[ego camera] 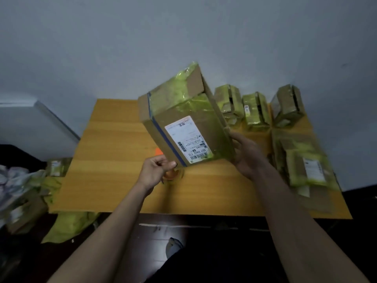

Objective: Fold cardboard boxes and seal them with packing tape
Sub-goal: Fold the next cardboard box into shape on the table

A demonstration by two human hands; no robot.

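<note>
Above the wooden table (114, 166), one cardboard box (183, 117) is held tilted in the air between two hands. Left hand (156, 170) pinches the box's near lower corner, fingers curled on the edge; right hand (247, 154) grips the box's right side, thumb on the near face, other fingers hidden behind the cardboard. Box carries one white shipping label (188, 138), one blue stripe along its left edge, and yellow-green tape over its upper half; a flap at its top stands partly open. One tape roll (173, 174) lies on the table directly below the left hand, mostly hidden by it. Right of the held box: three small taped boxes (256, 111) upright in a row at the table's far edge, plus a pile of flattened ones (306, 166) nearer, count unclear, possibly two or three, blurred. Left of the table, more packages (55, 167) are cut off and hard to make out.
</note>
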